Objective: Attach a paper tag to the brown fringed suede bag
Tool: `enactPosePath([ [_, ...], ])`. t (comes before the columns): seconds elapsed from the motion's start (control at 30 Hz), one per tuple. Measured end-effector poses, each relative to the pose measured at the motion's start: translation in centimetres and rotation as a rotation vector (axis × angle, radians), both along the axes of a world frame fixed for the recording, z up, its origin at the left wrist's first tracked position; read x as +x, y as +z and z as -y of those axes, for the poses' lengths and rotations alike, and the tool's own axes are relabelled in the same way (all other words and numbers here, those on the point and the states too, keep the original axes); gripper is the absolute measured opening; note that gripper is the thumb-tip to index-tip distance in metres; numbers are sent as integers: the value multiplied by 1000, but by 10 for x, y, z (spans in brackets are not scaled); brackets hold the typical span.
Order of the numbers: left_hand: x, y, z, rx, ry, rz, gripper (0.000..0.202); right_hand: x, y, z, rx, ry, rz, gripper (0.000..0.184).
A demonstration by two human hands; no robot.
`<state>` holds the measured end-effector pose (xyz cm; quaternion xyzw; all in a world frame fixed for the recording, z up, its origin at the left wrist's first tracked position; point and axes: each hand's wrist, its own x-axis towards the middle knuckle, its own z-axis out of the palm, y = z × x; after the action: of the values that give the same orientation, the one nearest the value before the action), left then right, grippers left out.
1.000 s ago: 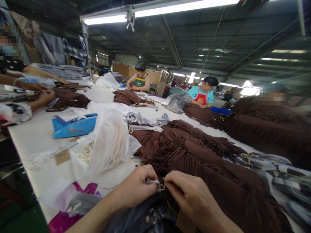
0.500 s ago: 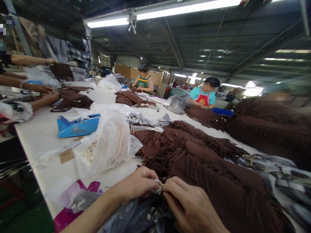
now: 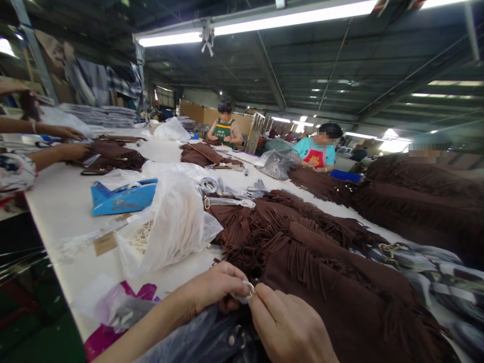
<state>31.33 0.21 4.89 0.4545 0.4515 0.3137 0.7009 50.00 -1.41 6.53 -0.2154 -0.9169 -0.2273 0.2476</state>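
Note:
My left hand [image 3: 212,291] and my right hand [image 3: 289,327] meet at the near table edge, both pinched on a small metal ring [image 3: 250,289] wrapped in clear film. The ring belongs to a brown fringed bag [image 3: 321,272] that lies just beyond my fingers. A dark bag in clear plastic [image 3: 212,340] sits under my wrists.
A white plastic bag [image 3: 170,227] with pale parts stands left of the fringe. A blue tape dispenser [image 3: 123,196] lies further left on the white table [image 3: 60,206]. Piles of brown fringed bags [image 3: 416,201] fill the right. Other workers' hands [image 3: 71,150] are at the far left.
Both hands have slid slightly toward the near edge, still pinched together at the ring. The view has tilted a little. A worker at the left lowered a brown bag.

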Motion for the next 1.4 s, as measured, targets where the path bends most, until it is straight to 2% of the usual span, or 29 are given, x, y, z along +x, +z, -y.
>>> enactPosePath([
  [0.1, -1, 1, 0, -21, -15, 28, 19, 0, -1, 2, 48, 4, -16, 36],
  [0.23, -1, 3, 0, -45, -22, 62, 17, 3, -10, -3, 9, 60, -124, 34],
  [0.3, -1, 4, 1, -52, -17, 69, 17, 5, -13, -8, -118, 91, -216, 29],
  [0.43, -1, 5, 1, -41, 15, 66, 21, 12, -8, -17, -532, 86, -377, 21],
  [0.53, 0, 4, 1, -46, 7, 51, 21, 18, -3, -19, -687, 87, -355, 20],
  [0.67, 0, 3, 0, -52, -1, 42, 21, 21, -5, -20, -685, 118, -284, 18],
  [0.8, 0, 4, 0, -49, -2, 39, 20, 17, -6, -20, -650, 113, -317, 18],
  [0.97, 0, 2, 0, -32, -2, 20, 20, 14, -5, -21, -767, 173, -418, 18],
  [1.1, 2, 2, 2, 9, 21, 1, 17, 12, -4, -22, -831, 151, -498, 20],
  [1.17, 3, 4, 4, 103, 39, -25, 20, 10, -4, -23, -870, 130, -528, 20],
  [1.33, 0, 7, 7, 643, 77, -130, 33, 4, -2, -26, -942, 113, -603, 19],
  [1.4, 0, 5, 7, 723, 101, -131, 30, 2, -3, -27, -944, 113, -622, 19],
])
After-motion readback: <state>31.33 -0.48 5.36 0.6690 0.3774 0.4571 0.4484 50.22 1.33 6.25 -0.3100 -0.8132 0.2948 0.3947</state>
